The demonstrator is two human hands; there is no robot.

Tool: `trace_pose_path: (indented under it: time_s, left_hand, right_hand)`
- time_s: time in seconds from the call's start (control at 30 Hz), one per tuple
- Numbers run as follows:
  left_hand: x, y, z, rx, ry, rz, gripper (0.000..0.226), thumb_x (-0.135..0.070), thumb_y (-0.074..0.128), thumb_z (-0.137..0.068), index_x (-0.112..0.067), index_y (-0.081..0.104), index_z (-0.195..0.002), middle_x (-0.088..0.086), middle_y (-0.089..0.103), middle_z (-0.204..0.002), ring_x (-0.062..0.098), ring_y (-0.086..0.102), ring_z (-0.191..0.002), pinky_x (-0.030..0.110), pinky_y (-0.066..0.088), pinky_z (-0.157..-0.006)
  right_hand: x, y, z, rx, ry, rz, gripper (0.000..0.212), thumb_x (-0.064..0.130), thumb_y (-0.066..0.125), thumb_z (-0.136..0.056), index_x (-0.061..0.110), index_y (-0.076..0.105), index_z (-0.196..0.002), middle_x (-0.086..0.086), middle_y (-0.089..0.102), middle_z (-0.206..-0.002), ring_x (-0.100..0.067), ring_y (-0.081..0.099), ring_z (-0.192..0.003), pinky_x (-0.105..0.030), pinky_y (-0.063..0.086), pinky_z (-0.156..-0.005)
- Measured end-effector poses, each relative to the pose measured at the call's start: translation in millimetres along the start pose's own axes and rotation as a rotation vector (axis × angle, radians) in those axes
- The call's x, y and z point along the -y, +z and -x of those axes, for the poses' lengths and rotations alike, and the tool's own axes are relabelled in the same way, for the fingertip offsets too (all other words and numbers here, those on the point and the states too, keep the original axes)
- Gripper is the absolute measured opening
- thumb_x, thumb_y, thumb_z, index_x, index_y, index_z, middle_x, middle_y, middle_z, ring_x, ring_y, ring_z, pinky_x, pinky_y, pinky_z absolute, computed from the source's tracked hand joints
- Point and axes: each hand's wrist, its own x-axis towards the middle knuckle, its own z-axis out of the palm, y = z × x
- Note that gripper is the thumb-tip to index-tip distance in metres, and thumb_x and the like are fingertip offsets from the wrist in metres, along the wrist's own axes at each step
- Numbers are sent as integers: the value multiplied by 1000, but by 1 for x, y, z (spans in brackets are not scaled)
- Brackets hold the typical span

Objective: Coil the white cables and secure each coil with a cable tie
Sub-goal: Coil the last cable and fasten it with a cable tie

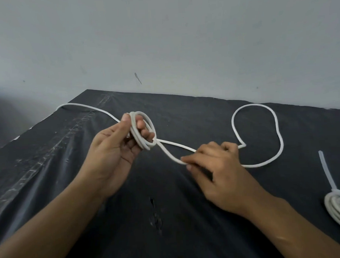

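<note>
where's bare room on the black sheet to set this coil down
Bare black plastic sheet lies near you between the left hand and right hand, and at far left. Crowded right: loose white cable loop, tied white coil.

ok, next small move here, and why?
Probably swing the right hand up to the coil and lay on another loop. The left hand holds only a small coil, the right hand pinches the cable just past it, and much cable lies loose on the table.

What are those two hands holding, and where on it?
The left hand grips the small coil of white cable; the right hand pinches the loose stretch just beyond it.
</note>
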Motion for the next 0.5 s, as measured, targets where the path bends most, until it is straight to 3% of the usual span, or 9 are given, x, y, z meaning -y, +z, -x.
trace_pose_path:
  time_s: [0.2,0.3,0.37,0.43,0.5]
  left_hand:
    - [18,9,15,56,49,-399,29,-31,55,-89,-9,74,-88,6,72,-76,19,67,-72,32,59,-72]
    - [22,17,21,173,107,-635,35,-33,54,-95,-5,74,-89,18,73,-81,33,67,-76,48,55,-83]
    - [20,20,24,247,109,-753,37,-37,52,-94,-8,74,-90,28,70,-85,39,66,-77,57,51,-79]
    - [16,22,26,328,91,-817,37,-39,50,-94,-12,75,-89,28,68,-80,27,60,-69,54,50,-67]
    - [11,24,27,421,60,-783,38,-35,46,-97,-13,74,-81,14,70,-70,19,60,-66,37,50,-61]
  right_hand:
    - [20,-4,-2,-37,-291,-66,26,15,56,-89,20,73,-109,11,61,-91,-9,55,-87,-40,33,-83]
    - [16,-7,-2,-99,-359,-38,22,15,61,-94,18,73,-113,11,68,-98,-11,59,-90,-43,36,-82]
    - [14,-8,-3,-159,-380,-16,17,20,65,-95,16,73,-110,11,70,-96,-13,62,-87,-44,37,-82]
    - [11,-11,-5,-250,-367,-6,16,29,71,-92,16,74,-100,10,71,-91,-14,65,-81,-43,37,-81]
    - [9,-15,-7,-309,-308,-42,18,35,74,-88,18,72,-92,9,70,-86,-13,65,-77,-42,36,-82]
